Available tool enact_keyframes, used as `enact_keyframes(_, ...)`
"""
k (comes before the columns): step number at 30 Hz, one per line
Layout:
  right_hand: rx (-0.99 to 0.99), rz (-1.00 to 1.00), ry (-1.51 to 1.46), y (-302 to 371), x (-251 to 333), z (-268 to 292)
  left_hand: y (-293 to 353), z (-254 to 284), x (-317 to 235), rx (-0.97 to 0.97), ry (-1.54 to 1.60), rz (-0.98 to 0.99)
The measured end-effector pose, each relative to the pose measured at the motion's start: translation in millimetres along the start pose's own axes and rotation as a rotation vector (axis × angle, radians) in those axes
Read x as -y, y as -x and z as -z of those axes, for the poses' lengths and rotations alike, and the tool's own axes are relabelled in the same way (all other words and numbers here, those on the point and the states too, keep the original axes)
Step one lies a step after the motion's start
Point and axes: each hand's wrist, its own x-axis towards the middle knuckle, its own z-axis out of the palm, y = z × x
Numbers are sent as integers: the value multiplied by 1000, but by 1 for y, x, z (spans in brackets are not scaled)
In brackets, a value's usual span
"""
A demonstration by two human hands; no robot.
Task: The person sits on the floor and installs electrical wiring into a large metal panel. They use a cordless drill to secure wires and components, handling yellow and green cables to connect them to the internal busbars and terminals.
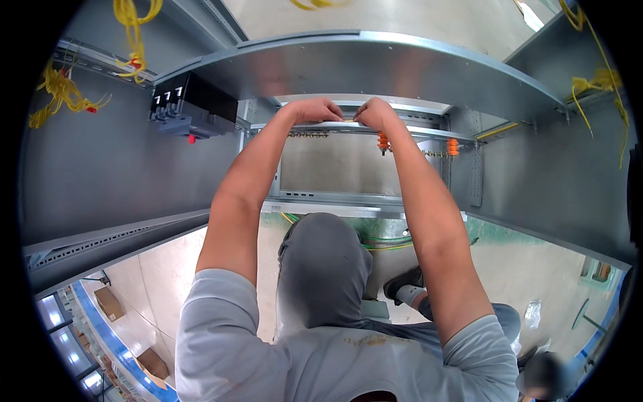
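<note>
Currently: my left hand [320,110] and right hand [376,114], fingers curled, grip contents I cannot tell, both at the long silver metal crossbar [338,126]; orange ribbed cylinder [453,147] near its right end.

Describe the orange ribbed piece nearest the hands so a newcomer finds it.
Inside the grey sheet-metal cabinet, find the horizontal silver metal rail by the left hand and right hand. The orange ribbed cylinder appears just below it, left of the right forearm; its orange ribbed twin is right of that forearm.
</note>
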Motion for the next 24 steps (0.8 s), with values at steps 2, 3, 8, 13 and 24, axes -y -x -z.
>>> enact_keyframes(2,-10,-26,-6,4,4,-2,8,8,22,-32,7,-27)
enact_keyframes(3,5,-14,-8,5,8,-2,10,11,35,-29,65,-20)
enact_keyframes(8,-28,-80,26,3,8,-3,16,10,27,-170,58,-49)
enact_keyframes(13,6,-51,61,8,23,-1,34,9,10,-158,8,-38)
enact_keyframes(24,18,33,49,-8,34,-14,29,10,21,-166,51,-105)
